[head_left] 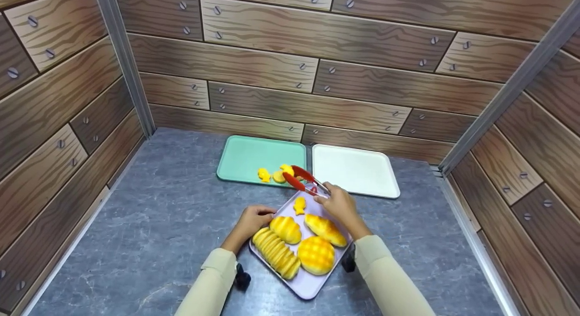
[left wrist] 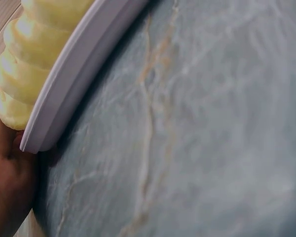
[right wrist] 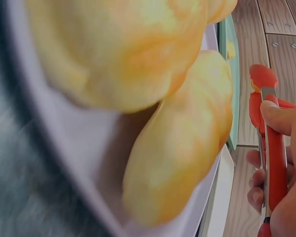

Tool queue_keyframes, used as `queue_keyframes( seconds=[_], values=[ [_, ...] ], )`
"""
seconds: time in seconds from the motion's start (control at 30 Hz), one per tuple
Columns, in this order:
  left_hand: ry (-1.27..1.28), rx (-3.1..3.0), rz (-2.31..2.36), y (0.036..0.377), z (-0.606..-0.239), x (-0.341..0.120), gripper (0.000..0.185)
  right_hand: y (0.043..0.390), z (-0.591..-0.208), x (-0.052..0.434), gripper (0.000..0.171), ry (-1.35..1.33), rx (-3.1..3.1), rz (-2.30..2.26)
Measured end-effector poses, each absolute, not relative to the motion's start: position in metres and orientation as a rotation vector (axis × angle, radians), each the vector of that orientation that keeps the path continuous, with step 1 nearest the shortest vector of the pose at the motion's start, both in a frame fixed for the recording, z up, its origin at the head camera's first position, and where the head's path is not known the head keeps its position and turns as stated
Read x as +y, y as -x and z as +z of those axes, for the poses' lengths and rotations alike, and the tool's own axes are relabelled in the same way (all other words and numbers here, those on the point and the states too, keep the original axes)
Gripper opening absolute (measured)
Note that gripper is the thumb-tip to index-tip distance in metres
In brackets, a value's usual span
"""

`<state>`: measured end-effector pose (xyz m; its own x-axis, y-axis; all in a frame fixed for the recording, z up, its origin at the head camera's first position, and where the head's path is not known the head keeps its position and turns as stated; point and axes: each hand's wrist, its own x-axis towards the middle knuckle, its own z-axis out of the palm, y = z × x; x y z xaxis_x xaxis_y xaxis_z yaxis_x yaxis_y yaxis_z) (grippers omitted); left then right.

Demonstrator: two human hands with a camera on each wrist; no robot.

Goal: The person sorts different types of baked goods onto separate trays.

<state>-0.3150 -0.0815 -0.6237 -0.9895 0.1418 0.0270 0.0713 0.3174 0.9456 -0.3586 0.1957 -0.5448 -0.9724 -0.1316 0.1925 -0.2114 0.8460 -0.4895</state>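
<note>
A lavender tray [head_left: 308, 284] near the front holds a ridged long loaf [head_left: 276, 255], a small bun [head_left: 286, 229], an oblong bun [head_left: 326, 230], a round cross-hatched bun [head_left: 316, 255] and a small fish-shaped pastry [head_left: 299, 206]. My left hand [head_left: 252, 218] grips this tray's far left edge [left wrist: 79, 74], beside the loaf [left wrist: 29, 59]. My right hand [head_left: 340, 207] holds red tongs [head_left: 301, 180], their tips spread over the green tray's [head_left: 249, 157] near right corner, by small yellow pastries [head_left: 279, 177]. In the right wrist view my fingers [right wrist: 281, 116] wrap the tongs [right wrist: 274, 148] beyond the buns [right wrist: 177, 148].
A white tray [head_left: 353, 171] lies to the right of the green one, with nothing on it. All trays rest on a grey marbled tabletop [head_left: 172, 225] enclosed by wood-patterned walls at the left, back and right.
</note>
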Motion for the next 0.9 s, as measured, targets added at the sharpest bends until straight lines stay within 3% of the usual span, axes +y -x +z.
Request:
queue_keyframes(
  seconds=[0.5,0.9],
  values=[
    [-0.212,2.510,1.791,0.314,-0.623,-0.083,0.020,0.390,-0.551,0.182,0.038,-0.229,-2.831,0.807],
    [-0.206,2.499,1.808,0.311,-0.625,-0.083,0.019,0.407,-0.555,0.177,0.036,-0.163,-2.899,0.775]
  ],
)
